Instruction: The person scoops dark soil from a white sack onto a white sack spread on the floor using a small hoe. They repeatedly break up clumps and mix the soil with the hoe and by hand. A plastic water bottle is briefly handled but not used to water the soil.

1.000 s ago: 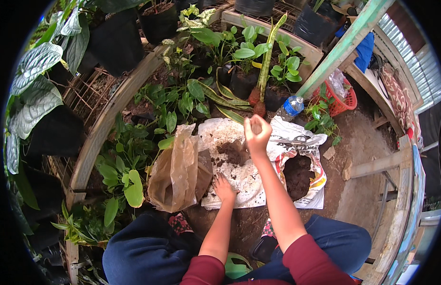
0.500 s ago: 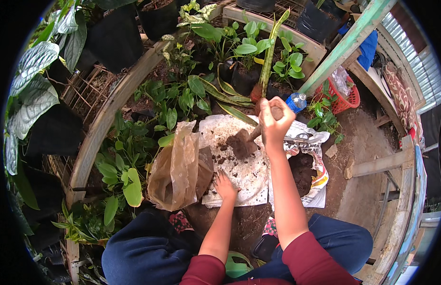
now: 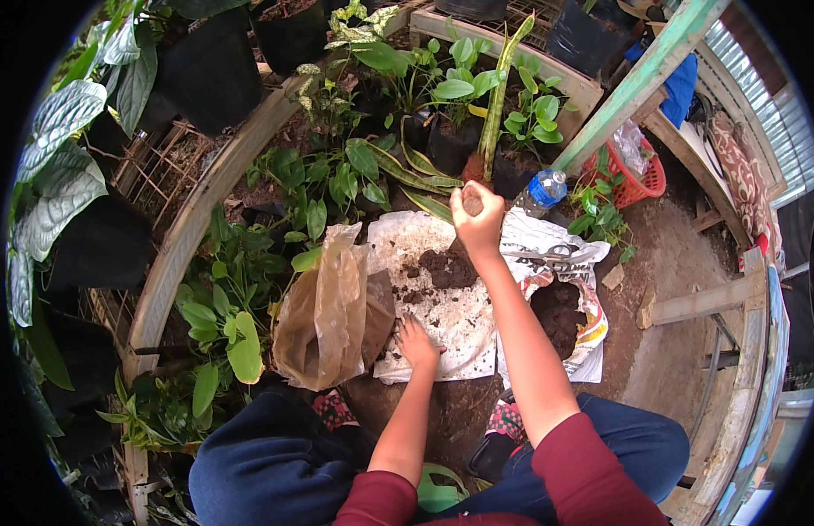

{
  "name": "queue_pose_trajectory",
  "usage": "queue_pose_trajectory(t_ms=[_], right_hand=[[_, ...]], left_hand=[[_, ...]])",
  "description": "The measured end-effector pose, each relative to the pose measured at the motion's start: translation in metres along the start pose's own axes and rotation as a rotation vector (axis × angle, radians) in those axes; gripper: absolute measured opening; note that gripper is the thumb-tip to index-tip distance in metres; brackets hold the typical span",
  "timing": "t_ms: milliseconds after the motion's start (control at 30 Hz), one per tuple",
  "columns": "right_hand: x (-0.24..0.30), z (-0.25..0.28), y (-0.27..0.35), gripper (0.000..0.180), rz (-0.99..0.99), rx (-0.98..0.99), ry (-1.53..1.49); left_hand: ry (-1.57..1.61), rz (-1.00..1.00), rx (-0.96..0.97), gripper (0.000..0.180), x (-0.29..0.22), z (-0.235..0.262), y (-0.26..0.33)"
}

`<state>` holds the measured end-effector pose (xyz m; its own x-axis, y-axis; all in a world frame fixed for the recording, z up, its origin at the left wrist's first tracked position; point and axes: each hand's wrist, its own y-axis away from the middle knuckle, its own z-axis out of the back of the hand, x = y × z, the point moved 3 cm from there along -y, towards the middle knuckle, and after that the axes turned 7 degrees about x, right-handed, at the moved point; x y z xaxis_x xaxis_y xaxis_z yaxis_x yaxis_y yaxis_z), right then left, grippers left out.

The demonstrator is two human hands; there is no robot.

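My right hand is closed round the wooden handle of a small trowel, above the far part of a flattened white sack. The trowel's blade is hidden below the hand. Just beneath lies a small heap of dark soil, with crumbs scattered about. My left hand rests open and flat on the sack's near left edge, fingers spread. Close to its left stands a crumpled, brownish clear plastic bag. To the right, a white printed sack gapes open with dark soil inside.
Beyond the hands lies an uprooted snake plant with a root ball. Near it are a blue-labelled plastic bottle and a red basket. Leafy plants and a wooden bed edge line the left; a wooden frame stands right.
My right hand has moved left and slightly nearer with the trowel, turning it so the handle's end faces up. The trowel's blade, seen at the soil before, is now hidden. My left hand stays put.
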<state>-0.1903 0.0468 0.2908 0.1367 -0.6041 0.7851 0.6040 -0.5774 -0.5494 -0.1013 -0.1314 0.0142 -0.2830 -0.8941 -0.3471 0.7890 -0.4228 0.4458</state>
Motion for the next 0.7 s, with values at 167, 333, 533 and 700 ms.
queue_pose_trajectory(t_ms=[167,333,533,700], right_hand=[[0.030,0.003,-0.002,0.024,0.011,-0.101,-0.039],[0.008,-0.004,0.001,0.022,-0.054,0.025,-0.017],[0.021,0.006,0.008,0.022,0.002,-0.067,-0.091],[0.011,0.002,-0.002,0.022,-0.032,-0.032,-0.044]], left_hand=[[0.005,0.029,0.007,0.116,0.013,-0.001,0.002],[0.014,0.035,0.008,0.115,0.003,0.000,-0.002],[0.036,0.023,-0.014,0.117,0.007,-0.001,0.000],[0.002,0.023,0.007,0.118,0.005,0.000,0.000]])
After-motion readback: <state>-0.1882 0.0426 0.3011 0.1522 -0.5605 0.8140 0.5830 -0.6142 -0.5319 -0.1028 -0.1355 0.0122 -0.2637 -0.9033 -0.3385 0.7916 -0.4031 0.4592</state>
